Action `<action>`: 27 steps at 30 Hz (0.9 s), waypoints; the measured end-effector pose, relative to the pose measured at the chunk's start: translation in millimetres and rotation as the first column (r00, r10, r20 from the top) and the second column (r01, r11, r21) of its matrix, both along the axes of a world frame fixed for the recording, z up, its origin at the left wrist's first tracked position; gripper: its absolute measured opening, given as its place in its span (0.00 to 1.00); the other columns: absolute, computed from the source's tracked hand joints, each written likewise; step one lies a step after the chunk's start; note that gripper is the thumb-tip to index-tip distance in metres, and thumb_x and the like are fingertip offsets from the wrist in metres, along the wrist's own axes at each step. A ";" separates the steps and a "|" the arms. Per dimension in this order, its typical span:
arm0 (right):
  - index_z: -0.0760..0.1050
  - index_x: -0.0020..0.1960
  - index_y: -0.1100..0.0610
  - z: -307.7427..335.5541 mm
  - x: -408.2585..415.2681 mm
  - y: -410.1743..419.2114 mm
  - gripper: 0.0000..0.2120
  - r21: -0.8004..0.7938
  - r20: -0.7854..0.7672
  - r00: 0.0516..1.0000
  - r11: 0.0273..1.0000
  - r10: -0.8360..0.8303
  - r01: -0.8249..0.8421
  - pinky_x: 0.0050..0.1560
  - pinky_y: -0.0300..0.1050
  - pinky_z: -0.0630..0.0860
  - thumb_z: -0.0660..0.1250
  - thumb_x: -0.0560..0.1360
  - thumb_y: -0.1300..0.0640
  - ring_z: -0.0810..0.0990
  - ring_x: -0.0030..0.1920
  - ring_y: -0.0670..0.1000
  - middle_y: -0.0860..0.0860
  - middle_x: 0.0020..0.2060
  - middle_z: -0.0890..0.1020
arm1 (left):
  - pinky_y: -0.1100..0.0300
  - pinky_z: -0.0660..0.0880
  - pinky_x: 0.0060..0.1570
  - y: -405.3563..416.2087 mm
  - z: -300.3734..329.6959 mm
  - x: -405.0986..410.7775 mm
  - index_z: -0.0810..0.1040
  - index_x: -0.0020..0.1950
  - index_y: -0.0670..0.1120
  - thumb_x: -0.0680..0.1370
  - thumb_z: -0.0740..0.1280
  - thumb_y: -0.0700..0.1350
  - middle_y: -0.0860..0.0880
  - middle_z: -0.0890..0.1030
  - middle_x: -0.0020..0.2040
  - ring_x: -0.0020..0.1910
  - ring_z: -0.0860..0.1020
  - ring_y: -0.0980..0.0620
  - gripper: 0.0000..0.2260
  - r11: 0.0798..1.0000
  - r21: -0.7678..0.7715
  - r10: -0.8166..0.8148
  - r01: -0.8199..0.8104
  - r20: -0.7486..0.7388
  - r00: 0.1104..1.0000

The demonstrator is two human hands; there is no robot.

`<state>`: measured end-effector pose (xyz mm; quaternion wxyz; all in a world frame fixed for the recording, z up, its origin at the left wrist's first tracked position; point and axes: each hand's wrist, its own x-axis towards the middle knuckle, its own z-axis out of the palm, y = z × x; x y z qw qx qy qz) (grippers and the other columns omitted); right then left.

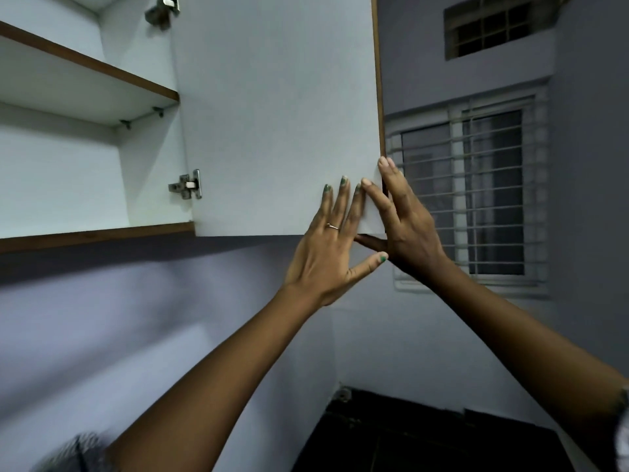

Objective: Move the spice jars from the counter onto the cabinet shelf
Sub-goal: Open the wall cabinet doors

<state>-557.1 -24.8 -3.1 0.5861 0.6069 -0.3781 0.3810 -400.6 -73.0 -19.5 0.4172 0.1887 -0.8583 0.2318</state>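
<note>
At frame centre, the left hand (335, 245) presses spread fingers flat on the open door (275, 114); the right hand (405, 219) lies straight-fingered along its edge. The shelf (85, 68) sits upper left.

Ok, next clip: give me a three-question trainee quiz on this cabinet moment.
1. True or false: a spice jar stands on the shelf.
2. Which hand wears a ring? A) left B) right
3. Both hands touch the cabinet ____.

Key:
1. False; the visible shelves hold no jars.
2. A; the left hand lies flat on the door.
3. Door; the right hand has straight fingers at its outer edge.
</note>
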 end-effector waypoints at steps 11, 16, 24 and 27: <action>0.59 0.68 0.60 -2.4 -43.5 -19.9 0.30 0.163 -0.031 0.981 0.967 -0.192 0.194 0.62 0.62 0.71 0.67 0.74 0.50 0.65 0.67 0.74 0.70 0.66 0.69 | 0.50 0.43 0.76 -28.5 -14.3 -34.8 0.35 0.76 0.45 0.78 0.50 0.64 0.44 0.36 0.77 0.77 0.36 0.47 0.38 0.983 0.075 0.150 -0.166 0.182 0.972; 0.55 0.68 0.59 -8.2 -51.1 -24.0 0.29 0.239 -0.009 0.977 0.948 -0.213 0.209 0.57 0.62 0.74 0.68 0.74 0.56 0.62 0.68 0.75 0.70 0.67 0.67 | 0.50 0.43 0.76 -34.9 -13.4 -40.3 0.35 0.76 0.44 0.79 0.50 0.64 0.44 0.36 0.78 0.77 0.37 0.47 0.38 0.971 0.092 0.191 -0.220 0.255 0.948; 0.70 0.67 0.60 -8.1 -46.2 -24.1 0.25 0.219 0.087 0.958 0.943 -0.273 0.249 0.64 0.65 0.69 0.59 0.76 0.46 0.63 0.70 0.68 0.63 0.69 0.68 | 0.48 0.44 0.76 -35.9 -10.5 -33.1 0.39 0.77 0.46 0.79 0.51 0.62 0.47 0.41 0.79 0.78 0.42 0.49 0.35 0.976 0.026 0.204 -0.217 0.242 0.949; 0.64 0.62 0.54 -6.4 -30.9 -26.7 0.18 0.065 0.163 0.976 0.989 -0.141 0.132 0.59 0.59 0.66 0.61 0.74 0.50 0.61 0.65 0.57 0.54 0.64 0.62 | 0.47 0.54 0.75 -22.5 -3.6 -25.3 0.54 0.77 0.47 0.78 0.57 0.58 0.48 0.57 0.78 0.76 0.57 0.46 0.30 0.987 -0.006 0.159 -0.159 0.114 0.981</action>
